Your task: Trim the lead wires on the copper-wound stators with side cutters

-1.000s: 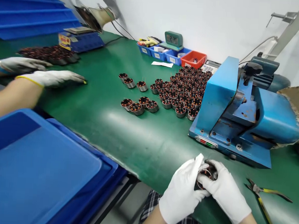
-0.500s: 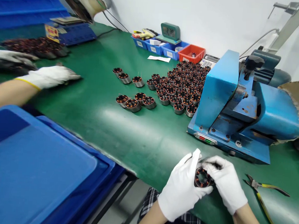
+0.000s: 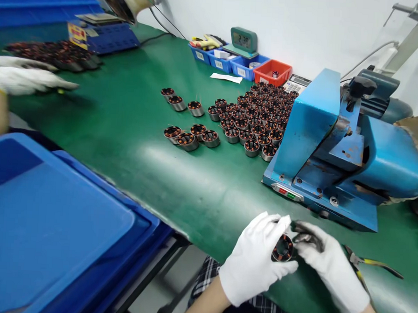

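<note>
My left hand (image 3: 252, 259), in a white glove, is closed round a motor stator (image 3: 289, 247), a metal ring with copper windings and an open centre that faces me. My right hand (image 3: 336, 270), also gloved, is just to the right of the stator. Its fingers are closed on a dark, curved tool (image 3: 315, 240), whose kind is blurred. Diagonal cutters (image 3: 355, 259) with yellow-and-black handles lie on the green table (image 3: 199, 207) to the right, partly hidden by my right wrist.
Many stators (image 3: 239, 123) stand in rows and small groups mid-table. A blue machine (image 3: 315, 129) occupies the right. Blue trays (image 3: 67, 242) are stacked at left front. A co-worker's gloved hand (image 3: 27, 79) is at far left. Small bins (image 3: 243, 73) and a clock (image 3: 243, 39) line the back.
My right hand has drawn away from the stator, rightward, and the dark tool in it shows more. My left hand stays about where it was. The co-worker's hand has moved left.
</note>
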